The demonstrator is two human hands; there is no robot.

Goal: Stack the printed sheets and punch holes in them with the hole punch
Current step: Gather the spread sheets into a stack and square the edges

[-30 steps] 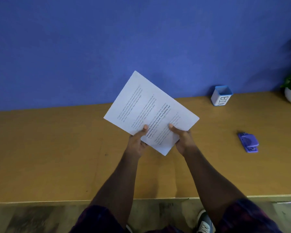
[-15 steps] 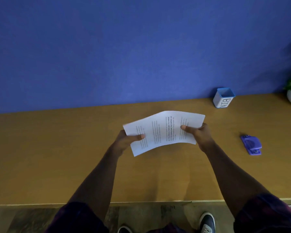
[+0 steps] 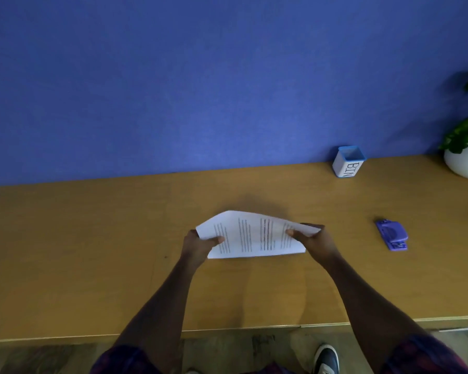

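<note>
While the printed sheets point(image 3: 250, 237) hang just over the middle of the table point(image 3: 92, 252), the left hand point(image 3: 197, 245) grips their left end and the right hand point(image 3: 315, 240) grips their right end, thumbs on top. The paper bows up in the middle like a little tent. This looks like the stacking step: the pages need their edges tapped even. The hole punch point(image 3: 392, 234) waits near the right end of the table, well apart from the hands and untouched. Next, I think the pile must lie flat and tidy, and then one hand must reach right for the punch.
</note>
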